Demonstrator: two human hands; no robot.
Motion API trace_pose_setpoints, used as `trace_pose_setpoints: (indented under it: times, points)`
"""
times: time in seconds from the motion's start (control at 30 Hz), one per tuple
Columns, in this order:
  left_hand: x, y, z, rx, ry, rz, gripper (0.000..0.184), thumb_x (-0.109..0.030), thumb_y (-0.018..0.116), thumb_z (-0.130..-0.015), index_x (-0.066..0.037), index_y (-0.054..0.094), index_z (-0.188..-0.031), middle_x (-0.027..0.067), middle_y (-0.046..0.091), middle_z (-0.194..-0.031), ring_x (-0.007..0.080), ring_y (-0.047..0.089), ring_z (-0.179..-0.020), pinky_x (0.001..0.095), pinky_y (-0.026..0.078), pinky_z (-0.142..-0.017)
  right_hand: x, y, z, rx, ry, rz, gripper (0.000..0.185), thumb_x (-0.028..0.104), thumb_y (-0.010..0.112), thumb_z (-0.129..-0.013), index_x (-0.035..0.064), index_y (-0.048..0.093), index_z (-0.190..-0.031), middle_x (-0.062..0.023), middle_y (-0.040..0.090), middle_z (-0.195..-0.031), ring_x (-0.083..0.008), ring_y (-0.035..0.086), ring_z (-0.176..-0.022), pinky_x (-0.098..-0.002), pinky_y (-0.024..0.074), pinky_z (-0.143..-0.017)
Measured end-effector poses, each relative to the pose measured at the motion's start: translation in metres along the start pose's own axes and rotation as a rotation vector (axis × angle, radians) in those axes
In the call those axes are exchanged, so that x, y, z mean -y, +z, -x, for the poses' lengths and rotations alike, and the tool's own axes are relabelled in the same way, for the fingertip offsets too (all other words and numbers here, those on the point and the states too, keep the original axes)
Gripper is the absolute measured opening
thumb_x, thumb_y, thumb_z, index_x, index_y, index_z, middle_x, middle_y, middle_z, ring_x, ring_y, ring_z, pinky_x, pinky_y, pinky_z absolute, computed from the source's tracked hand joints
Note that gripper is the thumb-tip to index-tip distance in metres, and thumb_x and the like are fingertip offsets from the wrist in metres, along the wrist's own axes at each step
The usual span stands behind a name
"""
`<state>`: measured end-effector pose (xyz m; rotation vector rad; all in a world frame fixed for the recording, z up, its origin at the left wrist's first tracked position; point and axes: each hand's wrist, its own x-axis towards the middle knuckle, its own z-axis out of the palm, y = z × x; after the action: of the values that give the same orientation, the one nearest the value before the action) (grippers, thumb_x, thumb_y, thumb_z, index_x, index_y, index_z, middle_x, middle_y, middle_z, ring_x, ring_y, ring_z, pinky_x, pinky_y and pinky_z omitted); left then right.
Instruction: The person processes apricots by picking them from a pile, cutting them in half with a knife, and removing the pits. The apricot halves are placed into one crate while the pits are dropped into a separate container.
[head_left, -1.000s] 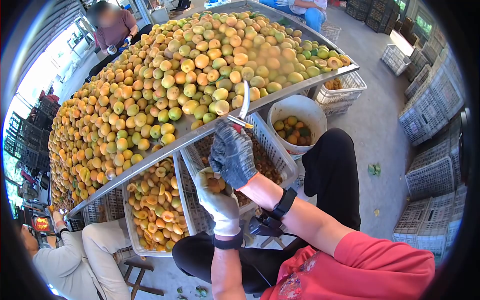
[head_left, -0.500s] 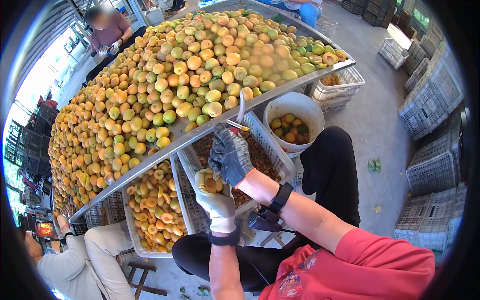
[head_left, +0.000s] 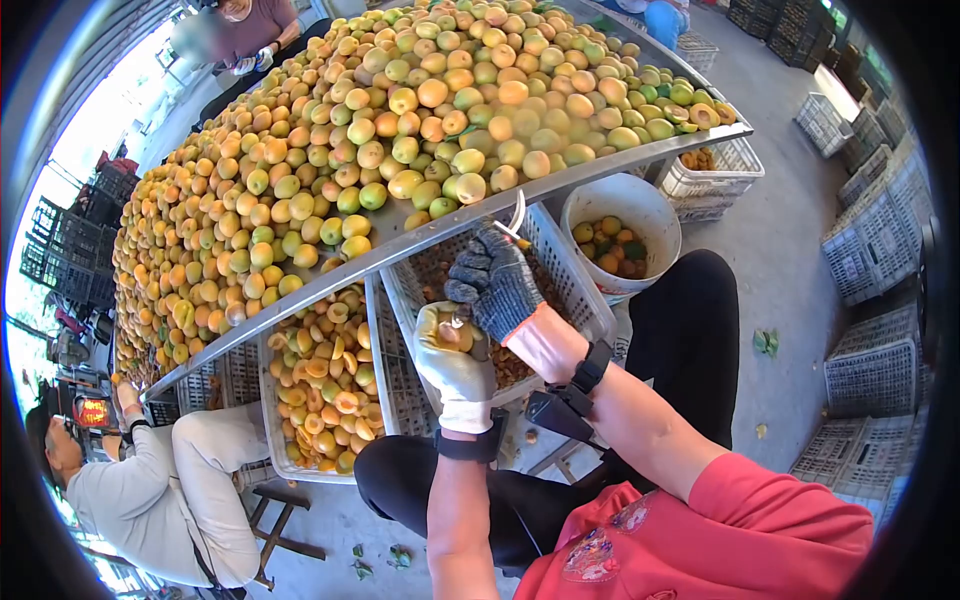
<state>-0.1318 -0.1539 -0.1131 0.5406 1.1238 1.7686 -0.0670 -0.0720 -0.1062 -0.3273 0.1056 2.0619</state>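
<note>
My left hand (head_left: 455, 375), in a white glove, is closed around an apricot (head_left: 456, 337) that looks cut open. My right hand (head_left: 492, 283), in a dark grey knit glove, grips a small knife (head_left: 519, 214) whose curved blade points up and away from the fruit. The right fingertips reach down to the apricot; a small pale thing shows there, too small to make out. Both hands are above a crate (head_left: 583, 283) of brown bits that look like pits, just below the metal table's edge (head_left: 545, 186).
A large heap of whole apricots (head_left: 330, 160) covers the sloping table. Left of my knees stands a crate of apricot halves (head_left: 325, 390). A white bucket (head_left: 655, 222) holds some fruit. Co-workers sit at the left (head_left: 150, 490) and far side (head_left: 262, 40). Stacked crates (head_left: 870, 250) line the right.
My view has shifted, so the scene sits further right. The right fingers have come down onto the apricot in the left hand, which earlier lay more openly in view. The knife stays in the right hand.
</note>
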Motion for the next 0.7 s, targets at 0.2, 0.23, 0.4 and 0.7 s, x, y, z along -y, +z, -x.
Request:
trace_pose_setpoints:
  times: [0.2,0.23,0.4,0.7]
  points:
    - [-0.008,0.005,-0.002,0.05,0.02,-0.129,0.023,-0.021,0.041,-0.097,-0.011,0.054,-0.081,-0.0047,0.051,-0.07,0.0038,0.046,-0.054,0.0168,0.038,-0.049,0.003,0.025,0.011,-0.075,-0.135,0.113,0.031,0.031,0.054,-0.094,0.0193,0.041,-0.068,0.0051,0.028,-0.054,-0.0108,0.029,-0.043,-0.0278,0.024,-0.039]
    - [-0.013,0.01,-0.002,0.065,-0.033,-0.094,0.023,-0.022,0.042,-0.097,-0.013,0.053,-0.079,-0.006,0.049,-0.068,0.0035,0.044,-0.052,0.017,0.036,-0.048,0.005,0.029,0.014,-0.071,-0.166,0.158,0.031,0.031,0.054,-0.094,0.0196,0.041,-0.069,0.0051,0.028,-0.054,-0.0109,0.029,-0.043,-0.0281,0.0241,-0.039]
    - [0.0,0.004,-0.007,0.056,-0.232,0.137,0.024,-0.022,0.042,-0.095,-0.016,0.047,-0.072,-0.0068,0.039,-0.063,0.0016,0.036,-0.052,0.0159,0.029,-0.046,0.003,0.03,0.021,-0.027,-0.143,0.286,0.029,0.033,0.058,-0.092,0.0207,0.045,-0.069,0.0061,0.034,-0.05,-0.0113,0.035,-0.039,-0.0291,0.0265,-0.037]
    - [0.05,-0.045,-0.052,0.097,0.798,-0.889,0.025,-0.007,0.052,-0.088,0.001,0.053,-0.111,0.0111,0.058,-0.086,0.0314,0.057,-0.08,0.0365,0.047,-0.076,-0.005,0.026,0.029,0.194,-0.236,0.833,0.017,0.017,0.069,-0.086,0.0034,0.068,-0.097,-0.0032,0.068,-0.081,-0.0083,0.061,-0.075,-0.0229,0.0489,-0.067]
